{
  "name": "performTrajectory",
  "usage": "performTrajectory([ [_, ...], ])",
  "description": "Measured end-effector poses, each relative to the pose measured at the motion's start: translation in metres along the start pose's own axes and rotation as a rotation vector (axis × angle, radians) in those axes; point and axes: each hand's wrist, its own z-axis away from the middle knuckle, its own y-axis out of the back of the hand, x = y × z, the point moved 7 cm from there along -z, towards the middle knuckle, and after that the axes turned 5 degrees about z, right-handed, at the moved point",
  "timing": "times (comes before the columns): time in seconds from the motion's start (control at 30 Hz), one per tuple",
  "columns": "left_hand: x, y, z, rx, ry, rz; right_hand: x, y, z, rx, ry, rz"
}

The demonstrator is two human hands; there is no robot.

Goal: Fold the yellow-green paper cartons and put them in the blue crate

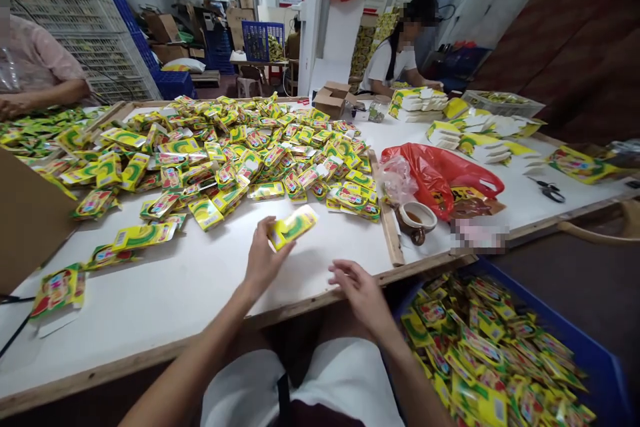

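Note:
In the head view, my left hand (265, 255) grips one end of a small yellow and green printed packet (295, 225), held just above the white tabletop. My right hand (357, 290) is by the table's front edge, fingers apart and slightly curled, with nothing in it. Beyond both hands spreads a large heap of similar yellow packets (240, 147). A few loose packets (145, 235) lie to the left of my left hand. Below and to the right of my right hand, a blue crate (607, 353) holds many more packets.
A wooden strip (389, 227) borders the work area on the right. Past it are a brown cup (419, 217), a red plastic bag (435, 170) and scissors (550, 192). A cardboard box (30, 227) stands at left. One person sits at left, another (400, 53) at the far right.

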Motion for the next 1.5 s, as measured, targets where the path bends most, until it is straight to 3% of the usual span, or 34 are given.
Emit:
performTrajectory([
  [0.1,0.034,-0.006,0.046,-0.104,0.039,0.132,-0.005,-0.044,-0.019,0.003,-0.018,-0.288],
  [0.23,0.043,0.003,0.069,-0.119,0.169,0.266,-0.015,-0.06,-0.024,0.017,0.018,-0.337],
  [0.37,0.024,0.016,0.07,-0.023,0.311,0.411,-0.017,-0.067,-0.013,-0.027,0.034,-0.275],
  [0.5,0.013,0.017,0.072,0.013,0.386,0.472,-0.013,-0.071,-0.003,-0.044,0.028,-0.227],
  [0.83,0.021,0.014,0.072,0.007,0.31,0.371,-0.011,-0.067,0.003,-0.012,0.03,-0.136],
  [1.03,0.015,0.019,0.079,0.037,0.341,0.352,-0.011,-0.075,0.005,-0.077,0.025,-0.132],
  [1.23,0.016,0.014,0.081,-0.076,0.377,0.427,-0.007,-0.071,0.0,-0.095,0.033,-0.081],
  [1.5,0.0,0.013,0.084,-0.017,0.457,0.437,-0.01,-0.074,0.002,-0.155,0.052,-0.104],
])
